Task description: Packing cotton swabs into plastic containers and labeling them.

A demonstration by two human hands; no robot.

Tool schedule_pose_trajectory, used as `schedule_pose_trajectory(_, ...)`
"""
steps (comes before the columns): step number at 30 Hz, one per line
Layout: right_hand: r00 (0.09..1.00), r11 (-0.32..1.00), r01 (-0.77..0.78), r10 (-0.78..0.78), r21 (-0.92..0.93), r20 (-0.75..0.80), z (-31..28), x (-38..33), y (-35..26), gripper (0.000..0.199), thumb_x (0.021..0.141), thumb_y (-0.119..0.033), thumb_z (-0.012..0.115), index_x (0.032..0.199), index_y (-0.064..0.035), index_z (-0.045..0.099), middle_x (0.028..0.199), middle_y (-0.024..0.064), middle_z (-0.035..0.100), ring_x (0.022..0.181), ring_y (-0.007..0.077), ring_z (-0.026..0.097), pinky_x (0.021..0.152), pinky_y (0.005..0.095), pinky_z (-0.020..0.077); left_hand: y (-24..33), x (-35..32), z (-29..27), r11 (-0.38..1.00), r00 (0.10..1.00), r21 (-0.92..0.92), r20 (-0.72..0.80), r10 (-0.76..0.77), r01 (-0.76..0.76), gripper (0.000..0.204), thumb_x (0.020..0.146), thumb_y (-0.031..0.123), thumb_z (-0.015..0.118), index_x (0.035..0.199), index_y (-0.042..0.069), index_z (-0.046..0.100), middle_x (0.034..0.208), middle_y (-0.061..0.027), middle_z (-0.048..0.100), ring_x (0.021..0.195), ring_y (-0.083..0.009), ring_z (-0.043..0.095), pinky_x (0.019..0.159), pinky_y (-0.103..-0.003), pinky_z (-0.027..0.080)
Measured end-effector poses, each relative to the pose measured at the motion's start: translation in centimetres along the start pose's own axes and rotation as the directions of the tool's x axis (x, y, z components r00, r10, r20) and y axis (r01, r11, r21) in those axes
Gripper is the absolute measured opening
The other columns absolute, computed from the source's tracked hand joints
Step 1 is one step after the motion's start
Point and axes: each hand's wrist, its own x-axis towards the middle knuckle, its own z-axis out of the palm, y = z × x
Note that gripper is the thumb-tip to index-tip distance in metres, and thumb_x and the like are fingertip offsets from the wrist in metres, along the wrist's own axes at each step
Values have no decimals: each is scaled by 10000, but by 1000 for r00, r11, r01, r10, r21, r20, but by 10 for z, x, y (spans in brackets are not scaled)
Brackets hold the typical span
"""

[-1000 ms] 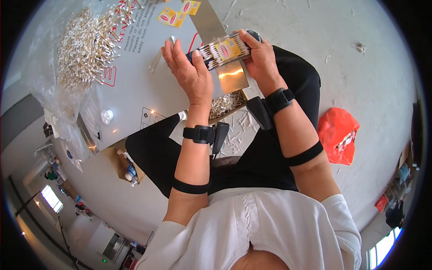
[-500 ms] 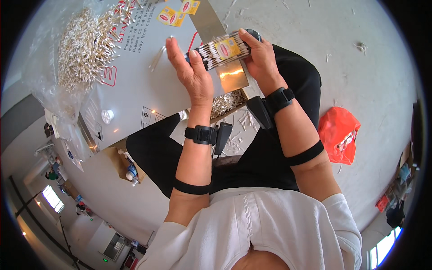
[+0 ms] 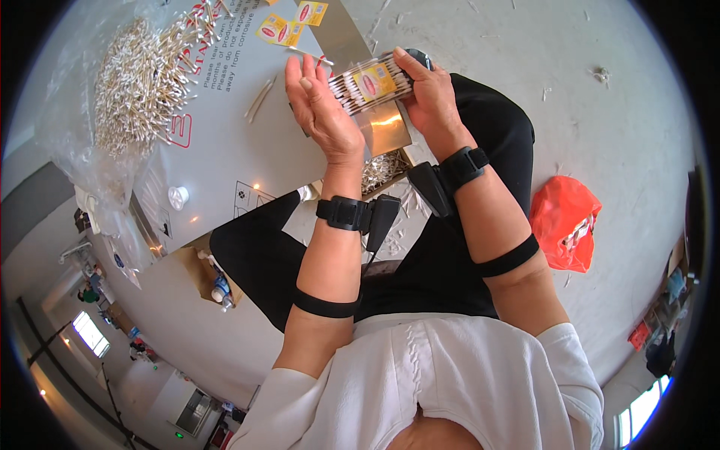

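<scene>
A clear flat pack of cotton swabs (image 3: 373,84) with a yellow label is held tilted over the table corner. My right hand (image 3: 431,97) is closed around its right end, thumb on top. At the other end, my left hand (image 3: 327,112) has its fingers stretched out, the palm side against or very near the swab tips; exact contact is hidden. A single cotton swab (image 3: 311,56) lies just beyond the left fingertips; I cannot tell whether they touch it. A few loose swabs (image 3: 259,100) rest on the table to the left.
A big heap of cotton swabs (image 3: 139,90) on clear plastic covers the table's (image 3: 217,161) far left. Yellow labels (image 3: 281,31) lie at the far edge, a small white cup (image 3: 178,196) nearer. Below the table is a box of swabs (image 3: 384,171). A red bag (image 3: 564,225) sits right.
My left hand has turned and shifted slightly right, closer over the pack's left end, its fingers bunching more. The right hand and the pack have moved only a little.
</scene>
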Motion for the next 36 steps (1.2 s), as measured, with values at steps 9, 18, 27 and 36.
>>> schedule_pose_trajectory(9,1000,1000,-5,5,-2,-3,-3,3,4,167,896,-159,706,898,-6,640,809,47,657,678,149,627,617,314,533,1,0,5,999,1000,42,7,-13,13,740,1017,498,413,1461,-65,230,1479,-319,303,1398,-330,325,1174,-418,240)
schedule_pose_trajectory(18,999,999,39,-39,-8,5,1,-2,3,178,887,-160,719,920,-3,642,841,54,665,706,160,630,652,325,536,-1,-2,13,1000,1000,0,7,-13,13,689,1014,457,460,1428,-68,293,1483,-241,317,1401,-349,318,1166,-467,231)
schedule_pose_trajectory(27,986,970,166,-167,-179,10,-2,3,7,165,856,-146,749,932,-22,671,831,32,670,710,125,615,626,302,501,-2,-1,21,1000,999,-6,36,-12,12,633,1020,430,457,1400,-67,360,1444,-237,392,1379,-297,360,1166,-432,246)
schedule_pose_trajectory(36,964,935,248,-264,-252,-31,-15,5,1,379,884,-333,728,989,25,667,893,31,643,821,101,536,722,259,425,5,54,-31,408,879,797,302,368,-445,339,763,49,710,1098,92,671,1048,-70,597,1016,-296,513,910,-407,414)
